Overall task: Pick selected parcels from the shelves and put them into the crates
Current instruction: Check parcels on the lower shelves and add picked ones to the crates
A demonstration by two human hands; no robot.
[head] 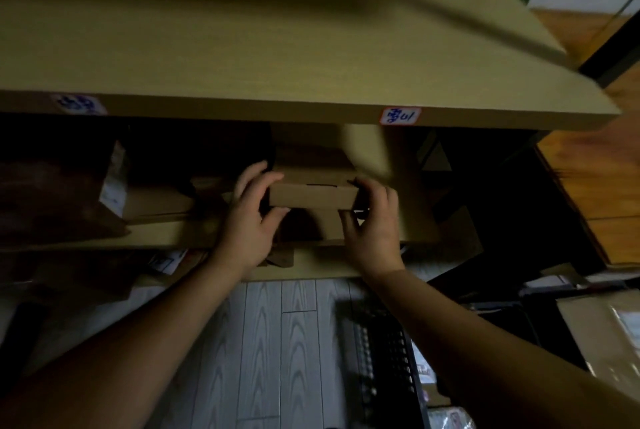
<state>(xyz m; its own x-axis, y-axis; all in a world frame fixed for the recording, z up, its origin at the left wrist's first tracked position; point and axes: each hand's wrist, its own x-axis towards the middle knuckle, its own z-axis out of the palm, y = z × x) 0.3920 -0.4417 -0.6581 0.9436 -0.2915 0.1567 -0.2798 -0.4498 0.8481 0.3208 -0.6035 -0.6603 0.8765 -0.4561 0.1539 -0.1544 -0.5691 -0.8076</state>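
Note:
A small brown cardboard parcel (313,196) sits in the shadowed shelf bay under the wide tan shelf board (277,48). My left hand (251,221) grips its left end, fingers over the top and thumb under. My right hand (372,221) grips its right end the same way. The parcel rests on or just above a larger flat carton (415,221). A black slatted crate (381,352) stands on the floor at the lower right, partly hidden by my right forearm.
More cardboard boxes (156,203) and a dark brown parcel (52,200) fill the bay to the left. Handwritten labels (400,116) are stuck on the shelf edge. A plastic-wrapped carton (606,335) lies at the far right. Grey plank floor (277,342) below.

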